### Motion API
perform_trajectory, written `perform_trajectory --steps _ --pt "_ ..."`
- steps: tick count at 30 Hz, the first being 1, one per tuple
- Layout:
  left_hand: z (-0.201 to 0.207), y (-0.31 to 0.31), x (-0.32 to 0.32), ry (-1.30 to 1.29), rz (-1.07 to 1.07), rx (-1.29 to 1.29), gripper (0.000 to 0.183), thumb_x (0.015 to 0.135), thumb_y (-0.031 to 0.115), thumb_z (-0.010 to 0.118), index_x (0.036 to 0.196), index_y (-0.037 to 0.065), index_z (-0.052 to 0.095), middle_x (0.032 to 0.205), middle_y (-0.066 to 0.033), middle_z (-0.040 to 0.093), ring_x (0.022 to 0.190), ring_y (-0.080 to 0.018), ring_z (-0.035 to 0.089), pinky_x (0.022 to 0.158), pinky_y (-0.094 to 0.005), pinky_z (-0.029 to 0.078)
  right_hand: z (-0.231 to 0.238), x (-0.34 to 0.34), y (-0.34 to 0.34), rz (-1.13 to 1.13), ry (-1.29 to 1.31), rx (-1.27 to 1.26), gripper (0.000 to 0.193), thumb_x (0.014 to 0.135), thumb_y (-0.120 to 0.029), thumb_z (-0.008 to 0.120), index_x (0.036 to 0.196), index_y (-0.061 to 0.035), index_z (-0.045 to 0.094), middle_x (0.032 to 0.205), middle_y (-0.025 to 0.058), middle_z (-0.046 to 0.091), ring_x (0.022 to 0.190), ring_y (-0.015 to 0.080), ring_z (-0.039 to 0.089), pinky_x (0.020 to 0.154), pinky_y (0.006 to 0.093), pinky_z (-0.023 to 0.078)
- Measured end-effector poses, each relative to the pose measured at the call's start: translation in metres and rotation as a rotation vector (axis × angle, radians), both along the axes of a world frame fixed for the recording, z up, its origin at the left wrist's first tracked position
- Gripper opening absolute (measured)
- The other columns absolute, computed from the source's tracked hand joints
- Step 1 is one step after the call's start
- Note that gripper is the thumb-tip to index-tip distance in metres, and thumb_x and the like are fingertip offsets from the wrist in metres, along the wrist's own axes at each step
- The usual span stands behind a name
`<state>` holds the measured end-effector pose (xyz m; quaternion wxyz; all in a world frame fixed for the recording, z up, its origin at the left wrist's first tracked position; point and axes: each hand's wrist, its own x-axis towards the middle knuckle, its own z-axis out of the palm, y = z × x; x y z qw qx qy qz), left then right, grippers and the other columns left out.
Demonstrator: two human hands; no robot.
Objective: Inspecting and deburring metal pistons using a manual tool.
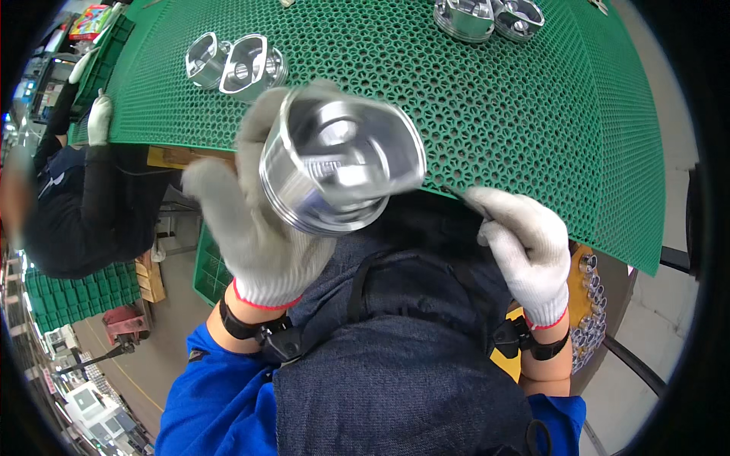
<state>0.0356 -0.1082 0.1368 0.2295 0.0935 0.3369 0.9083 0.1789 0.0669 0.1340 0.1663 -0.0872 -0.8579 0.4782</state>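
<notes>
A shiny metal piston (pixel 300 182) is held up in front of me, its hollow side with the pin bosses turned up toward the camera. My left hand (pixel 266 220), in a white knit glove with a red cuff, grips it from the left; it is slightly smeared by motion. The fingers behind the piston are partly hidden. At the front edge of the green perforated mat (pixel 502 121), my gloved right hand (pixel 532 243) is closed in a pinch around a thin dark tool (pixel 455 194). Only a short length of that tool shows, against the dark apron.
Two pistons (pixel 255 70) stand together at the mat's far left, and another pair (pixel 465 21) at the far right. At left sits another person (pixel 91 201) with gloved hands by a green crate (pixel 106 64). Many small metal parts (pixel 589 327) lie below the mat at right.
</notes>
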Motion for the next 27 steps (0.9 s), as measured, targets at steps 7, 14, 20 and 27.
perform_trajectory --steps 7,14,20,27 --pt "-0.013 -0.013 -0.003 -0.365 -0.538 0.108 0.095 0.082 0.073 0.051 0.127 -0.01 0.046 0.112 -0.0297 0.059 0.07 -0.0351 0.069 0.042 -0.0342 0.058 -0.01 0.0 -0.004 0.097 -0.004 0.169 0.031 0.078 -0.006 0.066 0.109 -0.0105 0.071 0.072 0.0085 0.064 0.062 0.0234 0.064 0.057 0.0322 0.05" --pt "-0.016 -0.008 -0.001 -0.322 -0.533 0.097 0.077 0.088 0.063 0.052 0.14 0.008 0.037 0.124 -0.0355 0.05 0.061 -0.0401 0.066 0.032 -0.0277 0.052 -0.013 -0.002 -0.008 0.061 0.023 0.143 0.029 0.078 -0.008 0.068 0.107 -0.012 0.071 0.068 0.0082 0.061 0.06 0.0236 0.062 0.056 0.0327 0.049" --pt "-0.007 -0.02 -0.002 -0.057 -0.41 -0.111 0.083 0.086 0.057 0.062 0.141 0.002 0.033 0.116 -0.019 0.058 0.075 -0.0255 0.068 0.058 -0.0321 0.059 0.011 0.02 0.006 -0.098 -0.092 -0.478 0.026 0.081 -0.008 0.065 0.106 -0.0048 0.069 0.075 0.0094 0.065 0.064 0.0216 0.063 0.056 0.0312 0.049" --pt "0.001 -0.025 -0.002 0.816 -0.127 -0.59 0.111 0.063 0.03 0.087 0.149 0.002 0.022 0.13 -0.0199 0.05 0.117 -0.0283 0.055 0.1 -0.0396 0.044 0.036 0.063 0.132 1.429 0.535 -0.645 0.012 0.082 -0.013 0.061 0.09 -0.0046 0.066 0.076 0.0138 0.064 0.07 0.0275 0.062 0.061 0.0364 0.05"
